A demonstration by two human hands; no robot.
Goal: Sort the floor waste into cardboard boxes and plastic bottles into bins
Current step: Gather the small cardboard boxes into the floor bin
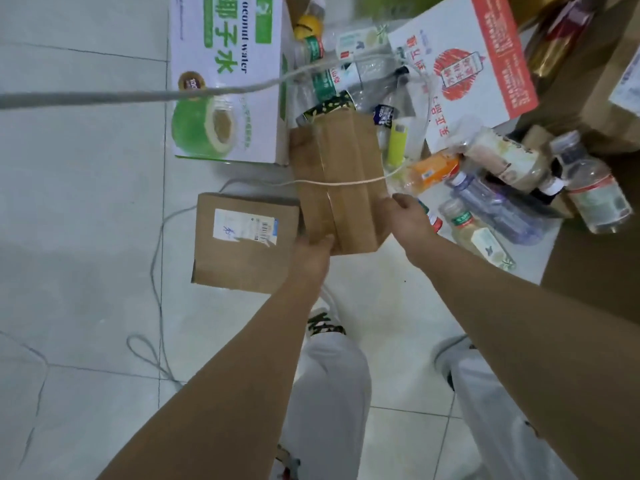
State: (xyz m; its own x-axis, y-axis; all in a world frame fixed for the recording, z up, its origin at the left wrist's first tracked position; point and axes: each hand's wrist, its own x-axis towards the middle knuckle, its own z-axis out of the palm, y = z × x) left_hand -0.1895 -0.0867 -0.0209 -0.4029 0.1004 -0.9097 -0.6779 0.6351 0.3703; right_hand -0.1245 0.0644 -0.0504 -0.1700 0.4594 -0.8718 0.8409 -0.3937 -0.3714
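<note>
- Nearest, two legs in pale grey trousers (pixel 329 393) stand on the pale tiled floor (pixel 86 202). A patterned shoe (pixel 325 323) shows beyond the left knee.
- The left hand (pixel 311 252) grips the near corner of a taped brown cardboard box (pixel 339 188), with the thumb on top and the fingers hidden beneath.
- The right hand (pixel 410 216) holds the same box at its right edge, with the thumb against the side. Its other fingers are out of sight behind the box.
- A thin pale string (pixel 346 182) crosses the held box's top face from side to side.
- Just left of it, a labelled brown cardboard box (pixel 242 240) with a white shipping sticker lies flat on the floor. The held box overlaps its right edge.
- A thin grey cord (pixel 156 271) loops over the tiles to the left.
- Right of the right hand, plastic bottles lie heaped, among them an orange-labelled bottle (pixel 433 171) and a clear red-labelled bottle (pixel 595 188).
- Farther off, a white and green coconut-water carton (pixel 225 77) sits on the left and a white and red printed carton (pixel 464 64) on the right. Crushed clear bottles (pixel 332 74) are piled between them, behind the held box.
- A blurred thick grey rope (pixel 138 95) cuts across the view in front of the green carton.
</note>
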